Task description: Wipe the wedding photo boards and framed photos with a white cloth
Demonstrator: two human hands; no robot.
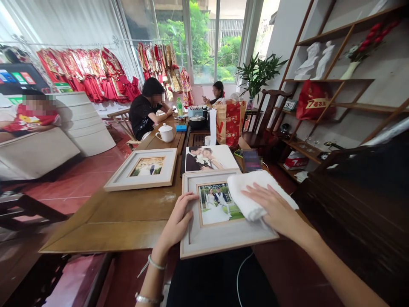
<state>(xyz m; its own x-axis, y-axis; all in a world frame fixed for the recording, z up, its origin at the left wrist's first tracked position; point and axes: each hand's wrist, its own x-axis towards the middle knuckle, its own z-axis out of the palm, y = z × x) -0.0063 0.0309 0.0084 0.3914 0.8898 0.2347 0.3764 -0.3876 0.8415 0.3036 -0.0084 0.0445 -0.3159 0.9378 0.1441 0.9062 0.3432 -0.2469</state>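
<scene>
A pale framed wedding photo rests on the table's near edge, partly over my lap. My left hand grips its left border, fingers curled over the edge. My right hand lies flat with fingers stretched on a folded white cloth, pressing it onto the frame's right side and glass.
A second pale frame and an unframed wedding print lie farther up the wooden table. Beyond are a white teapot, a red gift bag and two seated people. Shelves stand at right, red garments hang behind.
</scene>
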